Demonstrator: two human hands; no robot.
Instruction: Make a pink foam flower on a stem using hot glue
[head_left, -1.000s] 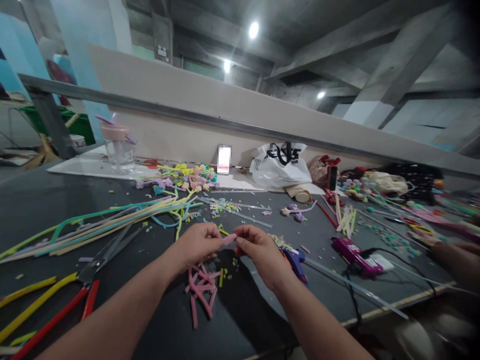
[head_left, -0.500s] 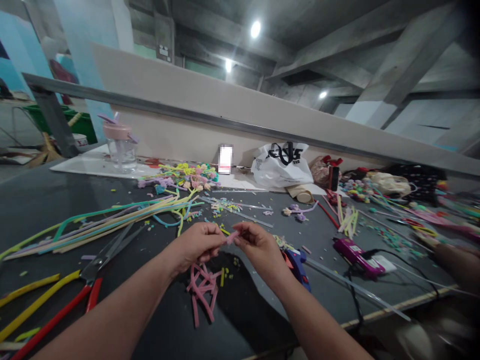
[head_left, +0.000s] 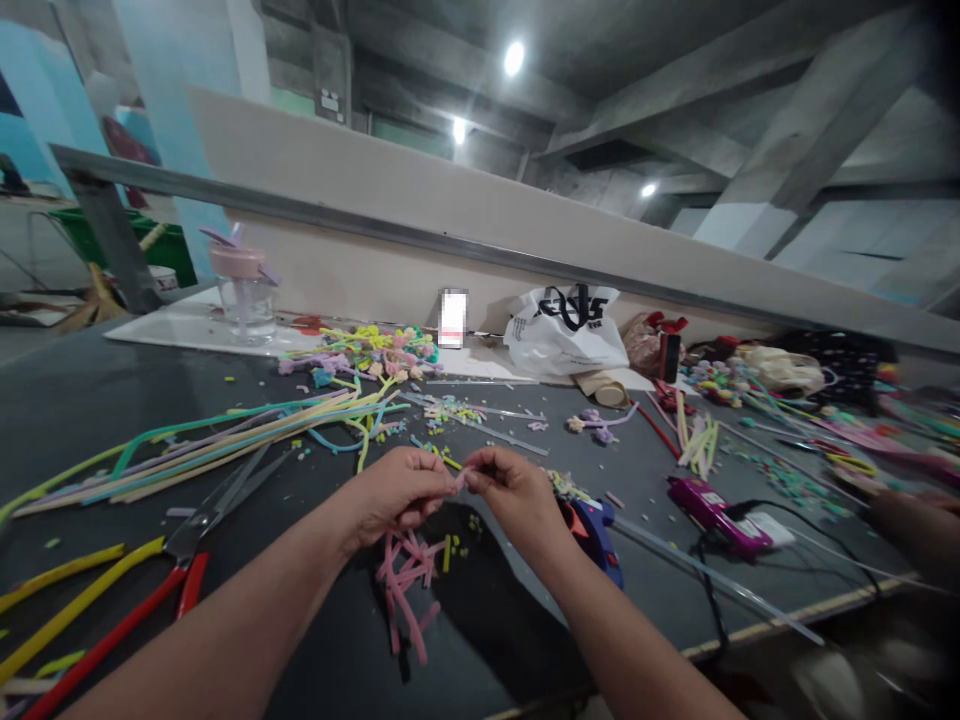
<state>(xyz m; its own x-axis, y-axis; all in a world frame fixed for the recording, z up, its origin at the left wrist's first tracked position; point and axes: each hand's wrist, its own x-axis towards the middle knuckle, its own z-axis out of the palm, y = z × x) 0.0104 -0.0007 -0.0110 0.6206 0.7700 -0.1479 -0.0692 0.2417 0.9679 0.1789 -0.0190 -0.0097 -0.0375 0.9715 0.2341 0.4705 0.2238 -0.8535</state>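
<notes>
A short pink piece (head_left: 460,482) sits in the narrow gap between the two hands, above the bench (head_left: 341,655) and near the middle of the scene. The left hand (head_left: 409,490) has its fingers pinched on the piece's left end; the right hand (head_left: 508,488) appears to pinch the other end, thumb and forefinger brought together. Neither hand is clearly nearer — the piece bridges both. Its long axis seems to run roughly left to right across the gap, though the fingers cover much of it, so its exact tilt cannot be told.

The loose pink strips (head_left: 406,590) lie in a tangled heap on the near side of the hands, closer to the left hand, whose lower edge hangs just over the heap's far end. They point several ways; one long strip slants from far left to near right, its near end toward the bench's near edge. A small yellow strip (head_left: 447,553) lies just right of the heap, its long axis running near to far — almost straight.
</notes>
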